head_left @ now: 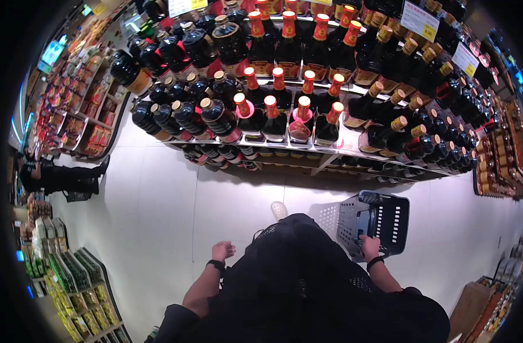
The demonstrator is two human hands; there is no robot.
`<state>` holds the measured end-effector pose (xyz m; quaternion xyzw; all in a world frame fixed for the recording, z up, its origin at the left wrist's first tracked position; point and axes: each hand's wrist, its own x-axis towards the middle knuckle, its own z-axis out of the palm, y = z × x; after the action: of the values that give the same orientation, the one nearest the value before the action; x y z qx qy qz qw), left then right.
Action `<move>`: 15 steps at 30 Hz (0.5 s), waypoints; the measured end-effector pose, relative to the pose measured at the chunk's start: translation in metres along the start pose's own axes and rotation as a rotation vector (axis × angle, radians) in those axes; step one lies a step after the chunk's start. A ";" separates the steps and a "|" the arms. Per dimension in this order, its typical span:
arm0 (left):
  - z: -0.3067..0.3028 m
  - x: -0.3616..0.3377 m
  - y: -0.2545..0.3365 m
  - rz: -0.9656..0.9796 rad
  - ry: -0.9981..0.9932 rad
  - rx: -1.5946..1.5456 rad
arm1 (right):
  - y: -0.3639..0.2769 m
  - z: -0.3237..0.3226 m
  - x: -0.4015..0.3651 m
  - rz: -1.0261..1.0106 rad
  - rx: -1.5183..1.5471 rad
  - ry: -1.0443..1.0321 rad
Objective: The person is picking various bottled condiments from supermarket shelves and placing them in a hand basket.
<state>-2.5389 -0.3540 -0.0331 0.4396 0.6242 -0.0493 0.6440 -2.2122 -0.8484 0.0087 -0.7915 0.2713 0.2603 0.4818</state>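
A shelf [344,143] across the top of the frame holds rows of dark bottles, red-capped bottles [273,117] in the centre and gold-capped bottles [387,128] to the right. White price tags [419,20] sit at upper right. Pale floor [170,211] fills the middle. At the left edge is a person in black [61,178], with racks of packets [78,280] at lower left.

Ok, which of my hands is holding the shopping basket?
Your right hand. It grips the near rim of the dark basket, while your left hand hangs beside you with nothing in it.
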 end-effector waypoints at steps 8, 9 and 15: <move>0.004 0.035 0.078 0.107 -0.056 0.067 | 0.013 0.054 -0.024 -0.024 0.026 0.020; 0.004 0.038 0.080 0.102 -0.068 0.085 | 0.012 0.059 -0.029 -0.025 0.017 0.018; -0.016 0.062 0.080 0.012 -0.147 0.154 | 0.011 0.087 -0.052 -0.002 -0.041 -0.002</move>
<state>-2.4889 -0.2657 -0.0425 0.4868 0.5670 -0.1253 0.6526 -2.2704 -0.7652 0.0023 -0.8012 0.2648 0.2662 0.4660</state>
